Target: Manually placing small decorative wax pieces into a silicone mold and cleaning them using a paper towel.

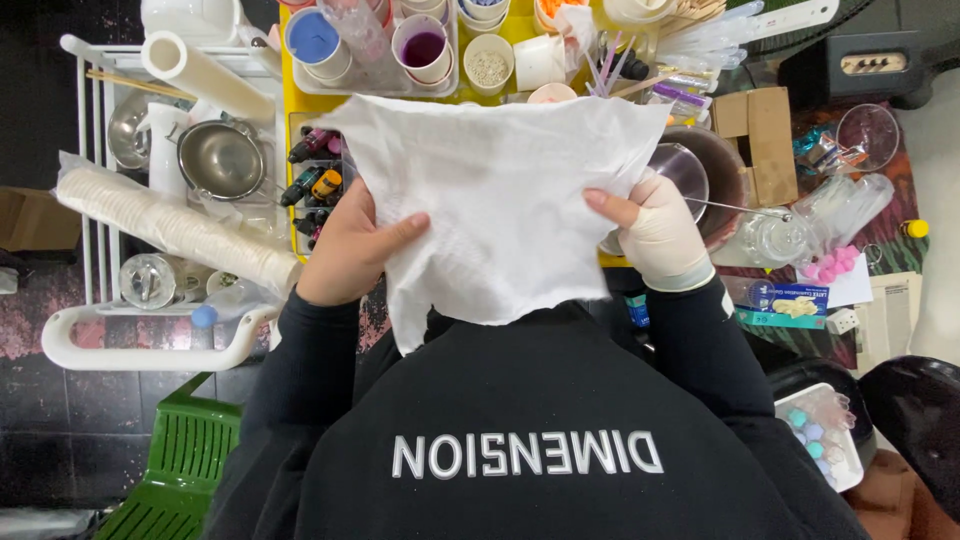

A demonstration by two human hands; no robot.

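Two hands (350, 250) (655, 232), white tissue (500, 210), cluttered cups (425, 48)

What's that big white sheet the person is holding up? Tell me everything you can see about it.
The white sheet looks like a thin paper towel or tissue: soft, crinkled and faintly creased, with an uneven, ragged lower edge. It is spread open and held flat in front of the person, above the cluttered table, hiding what lies beneath it. The bare left hand pinches its left edge, thumb on top. The right hand, wearing a pale glove, grips its right edge. Its lower corner hangs over the black sweater.
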